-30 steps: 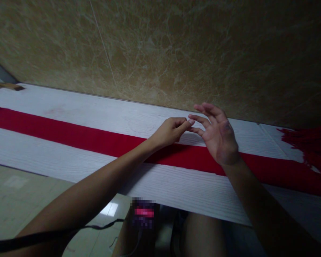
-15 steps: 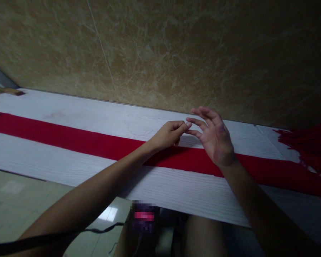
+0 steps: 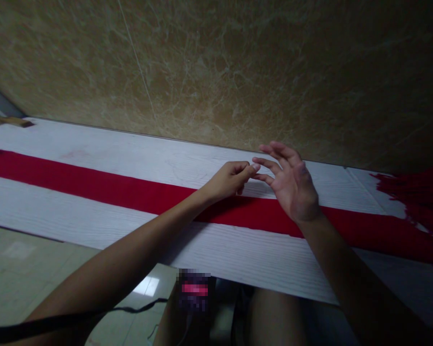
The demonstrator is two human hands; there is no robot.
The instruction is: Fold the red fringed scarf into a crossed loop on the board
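A long red scarf (image 3: 94,185) lies flat along a white table (image 3: 75,216), running from far left to right. My left hand (image 3: 228,180) hovers over the scarf with its fingers curled and thumb pinched against the fingertips; what it pinches is too small to make out. My right hand (image 3: 290,185) is held just to the right of it, palm turned up, fingers spread and slightly bent. The fingertips of both hands nearly touch above the table's far half.
A beige marble wall (image 3: 220,72) rises right behind the table. Red tassels (image 3: 414,197) of the scarf bunch at the far right. A brown object (image 3: 14,122) lies at the table's far left corner. Tiled floor (image 3: 29,278), my knees and a black strap (image 3: 94,315) are below.
Both hands have stayed almost in place. The right hand shifted slightly left and back toward the left hand's pinched fingertips. The scarf has not moved.
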